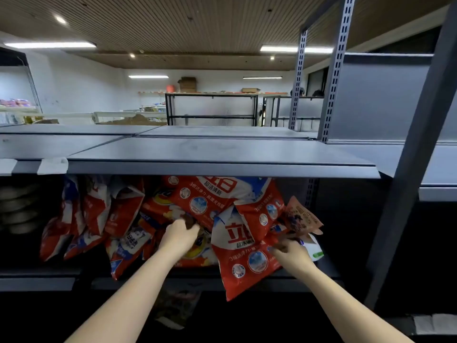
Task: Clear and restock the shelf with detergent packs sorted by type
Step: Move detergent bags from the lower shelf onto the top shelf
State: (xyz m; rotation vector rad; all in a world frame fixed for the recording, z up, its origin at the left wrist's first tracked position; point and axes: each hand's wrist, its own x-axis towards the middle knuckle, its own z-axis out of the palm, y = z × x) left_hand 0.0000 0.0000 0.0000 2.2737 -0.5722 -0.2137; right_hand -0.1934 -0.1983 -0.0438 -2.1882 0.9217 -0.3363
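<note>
Several red-and-white detergent packs lie jumbled on the lower shelf (74, 271) under a grey shelf board (222, 167). My left hand (179, 235) grips the edge of a red pack (197, 199) in the middle of the pile. My right hand (290, 252) pinches packs at the right end, where a large red pack (244, 258) hangs over the shelf's front edge. Just above that hand are a pale orange pack (303, 215) and a white pack with a green mark (315, 250). More red packs (94, 214) lean at the left.
The grey top shelf (210, 147) is bare. A slanted grey upright (408, 194) stands at the right. A pack (176, 305) lies in the dark space below the shelf. Black racks (211, 108) and cardboard boxes stand in the room behind.
</note>
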